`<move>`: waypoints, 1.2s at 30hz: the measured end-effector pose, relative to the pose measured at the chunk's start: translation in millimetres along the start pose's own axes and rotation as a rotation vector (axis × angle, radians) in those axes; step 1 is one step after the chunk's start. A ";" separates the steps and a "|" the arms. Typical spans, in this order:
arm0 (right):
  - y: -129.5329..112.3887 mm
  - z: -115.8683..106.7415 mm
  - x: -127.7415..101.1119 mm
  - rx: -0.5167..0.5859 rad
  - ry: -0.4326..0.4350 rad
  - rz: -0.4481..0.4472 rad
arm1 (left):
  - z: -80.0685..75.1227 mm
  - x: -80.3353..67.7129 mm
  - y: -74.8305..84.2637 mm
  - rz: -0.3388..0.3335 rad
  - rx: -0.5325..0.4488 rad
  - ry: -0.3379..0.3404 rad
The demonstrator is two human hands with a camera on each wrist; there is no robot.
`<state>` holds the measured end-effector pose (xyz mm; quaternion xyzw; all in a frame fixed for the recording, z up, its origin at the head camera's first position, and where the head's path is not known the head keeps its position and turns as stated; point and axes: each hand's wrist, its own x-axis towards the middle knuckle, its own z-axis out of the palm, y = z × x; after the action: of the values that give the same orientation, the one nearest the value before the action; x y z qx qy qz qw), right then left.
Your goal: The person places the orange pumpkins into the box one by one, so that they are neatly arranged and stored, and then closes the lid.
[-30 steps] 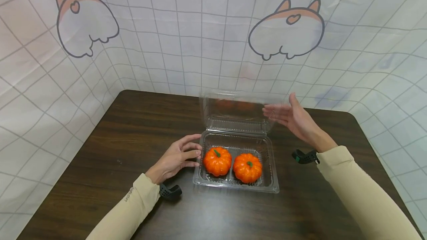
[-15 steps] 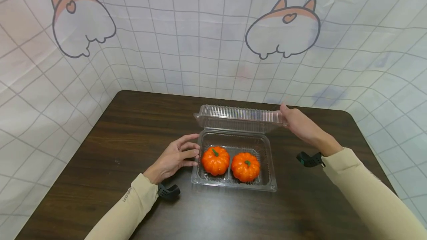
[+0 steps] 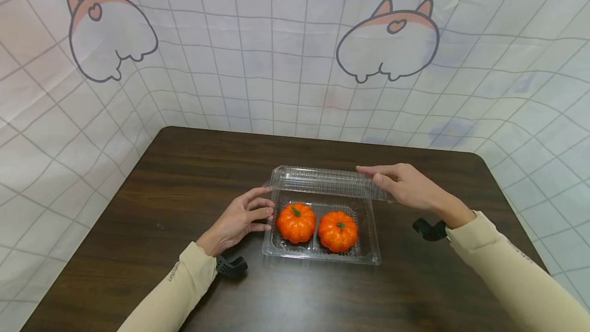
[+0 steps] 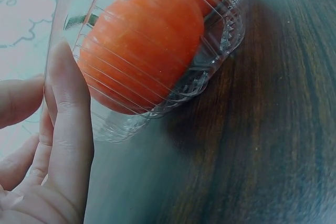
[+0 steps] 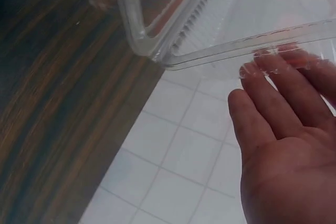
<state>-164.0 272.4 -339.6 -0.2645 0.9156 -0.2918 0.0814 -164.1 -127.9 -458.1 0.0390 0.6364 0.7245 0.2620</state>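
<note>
Fingers loosely spread, the person's left hand (image 3: 239, 219) touches the left wall of a clear plastic clamshell box (image 3: 369, 250) on a dark wooden table (image 3: 138, 219). Inside sit two orange pumpkins (image 3: 296, 223), side by side. Over them the hinged lid (image 3: 322, 181) hangs half lowered, the right hand (image 3: 405, 188) resting on its right end with fingers straight.

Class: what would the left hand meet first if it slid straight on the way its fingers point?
The left hand points right at the clear container. Its fingers already lie by the left wall, so probably that wall, with the left pumpkin behind it.
</note>
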 end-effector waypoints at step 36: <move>-1.2 54.0 -25.5 -0.359 0.038 -0.263 | -0.1 -4.1 0.8 0.012 -0.016 -0.023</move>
<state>-125.5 258.5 -383.1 -0.3866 0.9117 -0.1371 -0.0231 -160.9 -129.7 -456.3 0.0490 0.6272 0.7306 0.2655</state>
